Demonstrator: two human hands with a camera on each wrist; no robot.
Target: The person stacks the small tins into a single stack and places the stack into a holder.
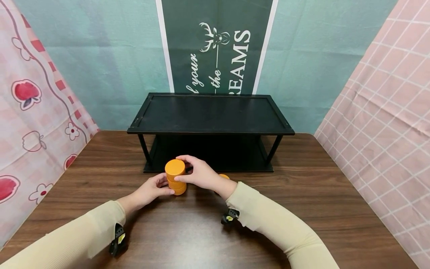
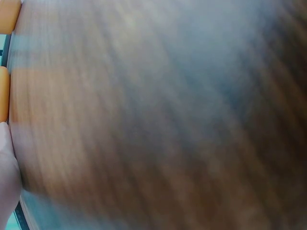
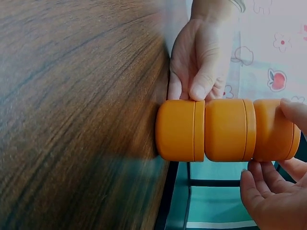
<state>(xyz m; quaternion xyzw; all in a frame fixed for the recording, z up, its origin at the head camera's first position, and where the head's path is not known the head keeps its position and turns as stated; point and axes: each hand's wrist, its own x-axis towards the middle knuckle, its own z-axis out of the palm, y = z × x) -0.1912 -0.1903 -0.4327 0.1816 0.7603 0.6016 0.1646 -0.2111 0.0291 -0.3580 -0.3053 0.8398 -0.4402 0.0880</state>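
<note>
Three orange lidded jars stand stacked on the table near the shelf's front left corner. The right hand (image 1: 203, 175) grips the top jar (image 1: 175, 167) between thumb and fingers. In the right wrist view, turned sideways, the middle jar (image 3: 225, 130) sits between the top one and the bottom jar (image 3: 176, 130). The left hand (image 1: 147, 192) holds the bottom jar from the left, thumb in front. Another orange thing (image 1: 224, 176) is mostly hidden behind the right wrist. The left wrist view shows mainly blurred table, with a sliver of the left hand (image 2: 7, 177) at its edge.
Behind the stack stands a black two-tier shelf (image 1: 211, 114) at the back of the brown wooden table (image 1: 198, 235). Patterned cloths hang left and right, with a green cloth (image 1: 111, 67) behind.
</note>
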